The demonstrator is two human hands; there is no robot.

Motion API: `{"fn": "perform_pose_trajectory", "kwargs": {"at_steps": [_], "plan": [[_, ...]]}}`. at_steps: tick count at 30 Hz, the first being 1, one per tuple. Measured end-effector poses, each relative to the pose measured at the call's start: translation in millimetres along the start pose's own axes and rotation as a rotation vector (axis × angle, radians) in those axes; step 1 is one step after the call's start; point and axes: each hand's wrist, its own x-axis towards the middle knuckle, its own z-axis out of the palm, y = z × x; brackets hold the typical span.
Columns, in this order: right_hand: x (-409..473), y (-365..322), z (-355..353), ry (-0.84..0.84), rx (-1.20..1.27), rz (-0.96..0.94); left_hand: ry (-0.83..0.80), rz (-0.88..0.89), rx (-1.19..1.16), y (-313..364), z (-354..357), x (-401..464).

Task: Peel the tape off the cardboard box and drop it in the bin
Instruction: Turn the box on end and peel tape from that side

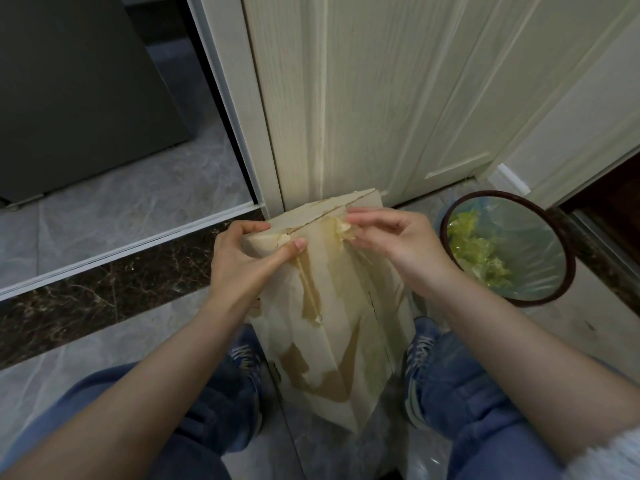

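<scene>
Mid-peel, judging by the frame. Cardboard box (332,306) stands on the floor between the person's feet, at centre frame, top edge leaning toward 12 o'clock against the door frame (273,116).

Left hand (242,258) grips the box's top corner at about 9 o'clock from the seam, thumb laid across the near face, fingers curled over the top edge. It is bracing only.

Right hand (391,244) pinches a crumpled wad of clear yellowish tape (341,228) between thumb and fingertips, right at the top seam. The wad looks still attached to the box; I can't tell how much is still stuck down.

Box face shows darker brown streaks and torn paper patches down the middle and at the lower part. Reads as strips already off, but residue versus live tape is hard to call.

Bin (509,251) sits at 3 o'clock from the box, near the right hand, lined with a bag, with yellowish tape scraps inside.

Next move, my read: keep the left hand clamped, pull the wad away low along the seam so the strip comes off whole, not shredded. Then swing the right hand over to 3 o'clock and release above the bin. Sticky tape may cling to the fingers.
</scene>
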Motion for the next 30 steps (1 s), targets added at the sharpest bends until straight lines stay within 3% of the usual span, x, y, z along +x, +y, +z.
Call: {"fn": "perform_pose_trajectory", "kwargs": {"at_steps": [2,5,21,30], "plan": [[-1.5,3.5,-1.7,0.045,-0.358,-0.269,-0.004,0.0,0.0,-0.2,0.1,-0.2],[-2.9,8.3,-3.6,0.065,-0.553,-0.471,-0.011,0.009,0.002,-0.4,1.0,-1.0],[-2.4,4.5,-0.8,0.19,-0.572,-0.371,-0.025,0.055,-0.002,0.0,0.8,-3.3],[-4.0,6.3,4.1,0.067,-0.582,-0.526,-0.005,0.051,-0.011,-0.8,0.0,-2.4]]}}
